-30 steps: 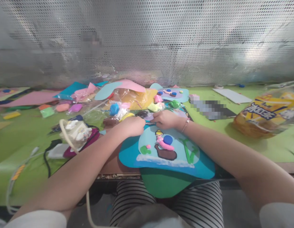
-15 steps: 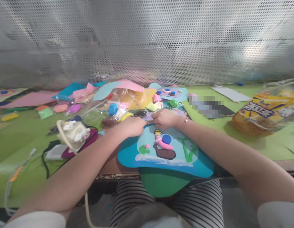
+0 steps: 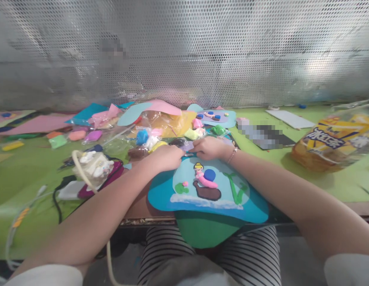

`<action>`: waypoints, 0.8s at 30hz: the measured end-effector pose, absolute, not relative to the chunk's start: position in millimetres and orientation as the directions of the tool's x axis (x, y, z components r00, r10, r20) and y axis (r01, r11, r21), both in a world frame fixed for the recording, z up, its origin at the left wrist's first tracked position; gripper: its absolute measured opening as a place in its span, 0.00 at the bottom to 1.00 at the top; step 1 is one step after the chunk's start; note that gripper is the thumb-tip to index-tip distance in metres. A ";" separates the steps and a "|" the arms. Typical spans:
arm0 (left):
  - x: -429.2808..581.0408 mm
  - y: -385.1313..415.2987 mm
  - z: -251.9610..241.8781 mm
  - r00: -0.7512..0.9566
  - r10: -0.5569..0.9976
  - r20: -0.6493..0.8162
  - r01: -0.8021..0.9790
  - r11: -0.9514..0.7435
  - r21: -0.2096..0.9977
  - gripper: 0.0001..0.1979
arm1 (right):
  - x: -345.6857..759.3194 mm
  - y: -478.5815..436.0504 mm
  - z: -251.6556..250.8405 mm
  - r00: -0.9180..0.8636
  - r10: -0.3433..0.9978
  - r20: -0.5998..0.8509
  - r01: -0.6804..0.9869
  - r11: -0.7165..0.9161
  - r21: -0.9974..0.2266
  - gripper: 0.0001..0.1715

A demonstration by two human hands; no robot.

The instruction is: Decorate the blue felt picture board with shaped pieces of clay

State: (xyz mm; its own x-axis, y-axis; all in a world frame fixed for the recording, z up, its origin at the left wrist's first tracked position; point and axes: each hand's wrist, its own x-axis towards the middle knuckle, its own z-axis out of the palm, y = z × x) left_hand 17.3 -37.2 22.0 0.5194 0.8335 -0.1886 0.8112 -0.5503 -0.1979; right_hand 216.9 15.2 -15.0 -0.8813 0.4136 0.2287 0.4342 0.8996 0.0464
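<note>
My left hand (image 3: 166, 156) and my right hand (image 3: 208, 147) meet at the far edge of a blue foam board (image 3: 160, 194), both with fingers curled. Between their fingertips they pinch a small pale purple piece (image 3: 188, 147), probably clay in a wrapper. On the board lies a light blue panel with a clay picture (image 3: 206, 181): a pink figure, a blue ball, a brown base, green plants. A bracelet shows on my right wrist. A green sheet (image 3: 202, 228) hangs below the board over my lap.
Bagged clay lumps in several colours (image 3: 148, 139) lie beyond my hands, with coloured foam sheets (image 3: 91, 113) behind. A pouch with a white toy and cords (image 3: 93, 169) sits left. A yellow snack bag (image 3: 333, 139) is right. A perforated metal wall (image 3: 202, 51) backs the green table (image 3: 29, 174).
Almost nothing; both hands stay together at the board's far edge, with only slight finger movement on the small piece.
</note>
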 end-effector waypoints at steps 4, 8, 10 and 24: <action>15.4 -34.7 18.4 0.536 0.820 -0.202 0.797 -0.570 -0.198 0.19 | 210.9 8.5 -11.3 -0.896 0.419 0.149 0.436 0.892 0.117 0.22; 14.9 -32.8 18.1 0.533 0.827 -0.178 0.804 -0.560 -0.199 0.21 | 209.2 5.4 -8.4 -0.885 0.444 0.136 0.462 0.873 0.156 0.23; 15.4 -32.7 19.3 0.528 0.835 -0.154 0.811 -0.550 -0.199 0.21 | 209.8 5.7 -8.8 -0.879 0.450 0.156 0.471 0.870 0.142 0.23; 22.3 -51.1 21.5 0.535 0.802 -0.267 0.799 -0.583 -0.150 0.22 | 201.7 5.1 -20.3 -0.790 0.581 0.196 0.599 0.799 0.048 0.25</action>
